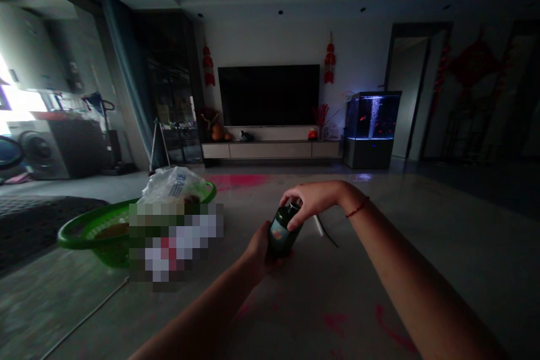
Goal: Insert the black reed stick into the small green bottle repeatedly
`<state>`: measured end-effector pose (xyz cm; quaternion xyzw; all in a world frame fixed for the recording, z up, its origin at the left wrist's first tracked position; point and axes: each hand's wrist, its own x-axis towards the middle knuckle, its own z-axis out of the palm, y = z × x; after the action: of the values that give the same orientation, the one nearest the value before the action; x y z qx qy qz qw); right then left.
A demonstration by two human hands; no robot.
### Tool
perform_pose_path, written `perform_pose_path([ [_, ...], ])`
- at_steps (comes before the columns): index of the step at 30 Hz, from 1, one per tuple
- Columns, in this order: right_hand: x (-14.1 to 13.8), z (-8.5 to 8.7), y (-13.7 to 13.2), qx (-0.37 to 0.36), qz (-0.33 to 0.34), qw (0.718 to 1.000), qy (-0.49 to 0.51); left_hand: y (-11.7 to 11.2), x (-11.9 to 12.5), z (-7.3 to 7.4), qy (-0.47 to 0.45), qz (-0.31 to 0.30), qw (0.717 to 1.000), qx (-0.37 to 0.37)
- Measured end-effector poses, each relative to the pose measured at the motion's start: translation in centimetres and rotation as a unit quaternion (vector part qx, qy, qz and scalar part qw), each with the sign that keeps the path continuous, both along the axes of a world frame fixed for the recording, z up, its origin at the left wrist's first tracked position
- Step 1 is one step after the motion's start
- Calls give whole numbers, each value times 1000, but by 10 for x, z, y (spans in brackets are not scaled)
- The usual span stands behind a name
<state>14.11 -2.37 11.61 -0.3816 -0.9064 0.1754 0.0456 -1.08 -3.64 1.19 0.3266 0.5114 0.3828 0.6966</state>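
A dark green bottle with a pale label is held tilted above the table, near the middle of the view. My left hand is wrapped round its lower left side. From above, my right hand grips the upper part, fingers and thumb on either side of the neck; a red string circles that wrist. A pale rim shows at the bottle's top, and whether a cap is on it I cannot make out. Just beyond the right hand lie a thin white stick and a dark cord.
To the left stands a green plastic basket holding a clear plastic bag; a blurred patch covers its front. A white cable runs along the table. Farther off are a television, a low cabinet and a lit fish tank.
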Motion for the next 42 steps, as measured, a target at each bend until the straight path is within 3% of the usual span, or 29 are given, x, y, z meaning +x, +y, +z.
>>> perform_pose_path([
  [6,-1,-1,1,-3,37,999,-4,0,0,-2,-7,-2,1000,13],
  [17,-1,0,-1,34,33,999,21,5,-5,4,-57,-37,998,7],
  [25,0,-7,11,94,-130,986,41,16,-15,0,-38,24,998,47],
  [30,1,-18,24,157,-245,957,3,25,-19,-6,2,78,994,81],
  [34,1,-27,32,192,-328,925,-16,28,-21,-10,12,83,991,101],
  [42,0,-46,42,186,-363,912,-53,30,-19,-12,13,97,991,95],
])
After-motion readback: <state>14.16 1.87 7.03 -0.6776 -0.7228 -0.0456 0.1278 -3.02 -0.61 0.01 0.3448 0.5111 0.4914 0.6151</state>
